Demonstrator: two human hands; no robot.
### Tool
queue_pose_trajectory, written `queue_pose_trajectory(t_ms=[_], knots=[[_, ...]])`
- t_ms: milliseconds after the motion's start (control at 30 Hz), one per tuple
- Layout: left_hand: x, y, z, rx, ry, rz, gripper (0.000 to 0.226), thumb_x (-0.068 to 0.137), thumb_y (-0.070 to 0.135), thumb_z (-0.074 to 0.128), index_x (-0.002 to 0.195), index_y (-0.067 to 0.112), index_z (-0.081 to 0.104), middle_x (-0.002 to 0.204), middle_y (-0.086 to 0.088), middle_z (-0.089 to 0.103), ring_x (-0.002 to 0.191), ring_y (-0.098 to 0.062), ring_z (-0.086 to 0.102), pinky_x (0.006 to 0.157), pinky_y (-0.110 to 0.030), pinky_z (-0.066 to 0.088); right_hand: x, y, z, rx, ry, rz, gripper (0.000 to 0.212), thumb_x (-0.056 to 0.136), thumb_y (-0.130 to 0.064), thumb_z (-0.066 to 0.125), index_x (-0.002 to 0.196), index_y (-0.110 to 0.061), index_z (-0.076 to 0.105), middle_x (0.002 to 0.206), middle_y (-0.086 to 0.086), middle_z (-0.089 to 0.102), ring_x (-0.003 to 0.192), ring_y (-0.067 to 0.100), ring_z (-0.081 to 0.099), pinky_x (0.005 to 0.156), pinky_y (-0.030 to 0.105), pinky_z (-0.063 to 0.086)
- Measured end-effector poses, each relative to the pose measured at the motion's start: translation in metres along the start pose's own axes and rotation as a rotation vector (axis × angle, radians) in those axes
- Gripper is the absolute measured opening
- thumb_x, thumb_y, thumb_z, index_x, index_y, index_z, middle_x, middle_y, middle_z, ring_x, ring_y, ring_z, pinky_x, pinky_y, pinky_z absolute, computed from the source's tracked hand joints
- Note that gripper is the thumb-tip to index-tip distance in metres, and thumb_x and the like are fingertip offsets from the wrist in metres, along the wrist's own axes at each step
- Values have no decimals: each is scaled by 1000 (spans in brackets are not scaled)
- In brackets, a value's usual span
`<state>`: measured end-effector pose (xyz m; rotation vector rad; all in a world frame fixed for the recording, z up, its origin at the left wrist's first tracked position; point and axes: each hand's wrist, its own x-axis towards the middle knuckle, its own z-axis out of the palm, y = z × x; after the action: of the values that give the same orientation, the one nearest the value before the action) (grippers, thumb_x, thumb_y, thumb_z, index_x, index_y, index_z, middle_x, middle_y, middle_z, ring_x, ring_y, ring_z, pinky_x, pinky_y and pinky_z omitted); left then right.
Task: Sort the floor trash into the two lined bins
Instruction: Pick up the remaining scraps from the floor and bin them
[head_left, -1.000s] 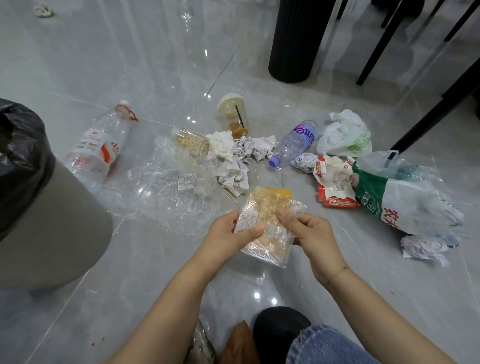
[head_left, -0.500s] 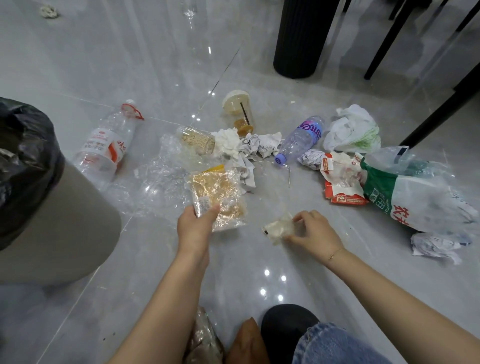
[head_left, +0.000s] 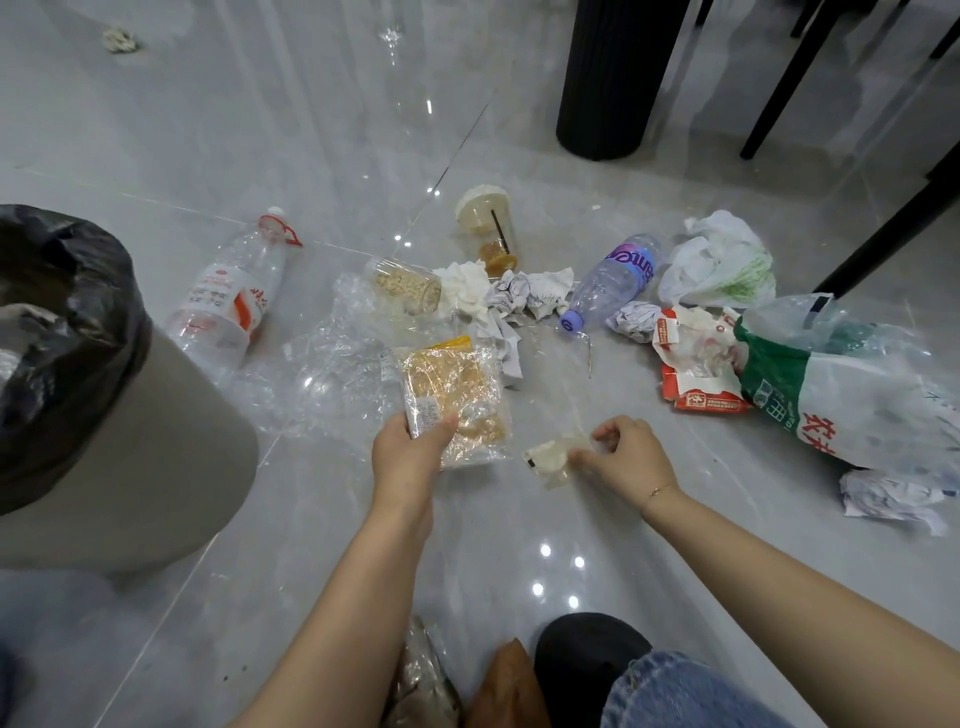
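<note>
**Floor trash, mid-sort: holdings and locations**

Left hand (head_left: 410, 452): grips a clear food wrapper (head_left: 457, 402) with yellowish contents by its near-left corner, thumb across a white label, held above the grey floor (head_left: 311, 130).

Right hand (head_left: 626, 457): fingers curled, pinching a small translucent scrap (head_left: 550, 457) just right of the wrapper.

Lined bin (head_left: 130, 457): near left, tan wall, black liner folded over the rim (only one bin in view).

Plastic bottle with red label (head_left: 228, 301): lying on the floor, far of the bin.

Crumpled clear film (head_left: 332, 374): between that bottle and the wrapper.

Small jar of pale grains (head_left: 408, 286): on its side at the film's far edge.

Drink cup with straw (head_left: 488, 228): far centre, tipped over.

Crumpled papers (head_left: 524, 296): just near the cup.

Bottle with purple cap (head_left: 613, 283): right of the papers.

White bag (head_left: 719, 262), red-and-white carton (head_left: 696, 374), green-and-white printed bag (head_left: 841, 395): grouped at right.

Paper ball (head_left: 888, 499): near right.
</note>
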<state>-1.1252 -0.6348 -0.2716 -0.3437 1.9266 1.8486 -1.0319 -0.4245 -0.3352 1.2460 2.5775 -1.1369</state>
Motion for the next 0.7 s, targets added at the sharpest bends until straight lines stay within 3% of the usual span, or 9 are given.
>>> queue_pose_trajectory(t_ms=[133,233,300,367,433,533,700], knots=[[-1,1,-2,10,-2,-7,18,85,16,71,103,12,68,102,-6,72,98,-22,68,94,-48,52,-1,-13,1,-209,-9,-16,61,67,-52,76,109,-17,52,110,0,46,103,19,51,84,34,47],[0,0,-2,9,-10,-7,19,86,17,71,104,14,68,102,-3,73,98,-19,68,95,-47,52,5,-20,4,-311,-68,-43,47,68,-45,77,100,-17,58,109,3,51,105,21,52,80,32,48],[0,1,-1,5,-14,-8,19,86,17,71,104,14,67,102,-3,72,98,-19,67,95,-45,52,10,-23,6,-267,-125,1,28,69,-37,78,77,-17,61,96,4,58,92,22,58,68,28,47],[-1,1,-1,0,-22,-6,16,86,15,71,101,15,67,102,-3,72,98,-19,67,94,-45,52,11,-23,5,-201,-137,12,29,72,-29,75,61,-16,52,72,1,56,75,22,57,54,25,39],[-2,1,-2,2,-26,-2,11,86,15,71,96,19,65,100,-1,71,95,-15,67,94,-43,52,5,-20,5,-178,-84,-58,32,76,-25,70,56,-18,46,60,-4,48,64,18,51,48,26,31],[1,-1,-5,15,-4,1,13,86,16,71,97,19,65,101,-2,71,95,-16,67,94,-44,52,-12,-14,3,-141,-26,-221,31,81,-22,67,55,-21,50,60,-6,49,63,16,49,50,25,30],[2,-4,-1,103,35,129,19,87,20,68,104,17,63,101,0,69,94,-17,66,84,-35,53,-47,-19,-21,317,-159,-313,10,86,-20,69,78,-14,72,80,1,67,69,10,55,65,16,43]])
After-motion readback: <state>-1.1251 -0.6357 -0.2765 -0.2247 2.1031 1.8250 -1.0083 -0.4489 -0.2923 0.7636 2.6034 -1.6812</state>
